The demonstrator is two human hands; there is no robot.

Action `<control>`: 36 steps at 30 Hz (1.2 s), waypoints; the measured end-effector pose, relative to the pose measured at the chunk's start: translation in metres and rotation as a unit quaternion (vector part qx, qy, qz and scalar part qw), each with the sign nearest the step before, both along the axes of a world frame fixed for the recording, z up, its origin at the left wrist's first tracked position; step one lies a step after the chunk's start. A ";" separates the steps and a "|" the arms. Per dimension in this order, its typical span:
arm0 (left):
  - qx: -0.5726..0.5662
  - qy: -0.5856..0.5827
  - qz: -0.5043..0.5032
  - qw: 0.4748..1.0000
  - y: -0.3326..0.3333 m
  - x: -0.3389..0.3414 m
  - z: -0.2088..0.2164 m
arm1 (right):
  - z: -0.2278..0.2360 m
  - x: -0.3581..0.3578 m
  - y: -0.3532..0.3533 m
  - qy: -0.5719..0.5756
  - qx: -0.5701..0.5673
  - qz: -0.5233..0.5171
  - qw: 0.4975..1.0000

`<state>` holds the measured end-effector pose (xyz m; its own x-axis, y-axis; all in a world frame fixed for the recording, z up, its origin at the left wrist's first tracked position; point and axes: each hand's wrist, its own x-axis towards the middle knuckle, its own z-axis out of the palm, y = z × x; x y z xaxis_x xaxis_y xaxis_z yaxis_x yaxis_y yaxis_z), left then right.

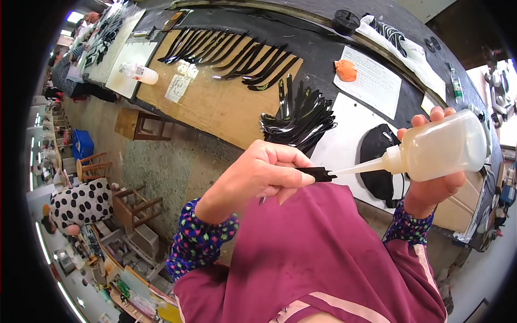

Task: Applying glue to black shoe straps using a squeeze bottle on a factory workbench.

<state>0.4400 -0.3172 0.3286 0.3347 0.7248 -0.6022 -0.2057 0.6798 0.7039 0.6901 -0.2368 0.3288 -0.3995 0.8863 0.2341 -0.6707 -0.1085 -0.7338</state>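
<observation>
My left hand (264, 173) is closed in a pinch on a black strip (322, 174), whose end sticks out to the right past the fingertips. My right hand (431, 188) is wrapped round a translucent squeeze bottle (444, 145) with a long thin nozzle. The bottle lies sideways, and its nozzle tip meets the end of the strip; whether liquid comes out is too small to tell. Beyond my hands, a heap of glossy black strips (301, 118) rests at the table edge. More black strips (229, 54) lie in a row on a cardboard sheet (215, 110).
A black cap-like piece (377, 161) lies on white board beneath the bottle. Further back are a printed sheet (371, 81), an orange lump (346, 70) and a black spool (346, 21). Another plastic bottle (141, 74) lies left. Wooden stools (132, 124) and a person (81, 202) are on the left.
</observation>
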 end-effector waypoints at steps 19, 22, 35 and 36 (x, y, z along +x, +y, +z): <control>-0.004 -0.039 -0.003 0.999 0.003 -0.007 -0.011 | 0.000 -0.002 0.001 -0.044 -0.004 -0.028 0.999; -0.007 -0.036 -0.009 0.999 0.004 -0.007 -0.008 | 0.003 -0.006 -0.001 -0.057 -0.032 -0.047 0.997; -0.013 -0.052 -0.031 0.998 0.002 -0.004 -0.009 | 0.001 -0.012 -0.001 -0.048 -0.034 -0.040 0.997; -0.013 -0.051 -0.031 0.998 0.002 -0.005 -0.009 | 0.000 -0.012 0.000 -0.046 -0.031 -0.036 0.998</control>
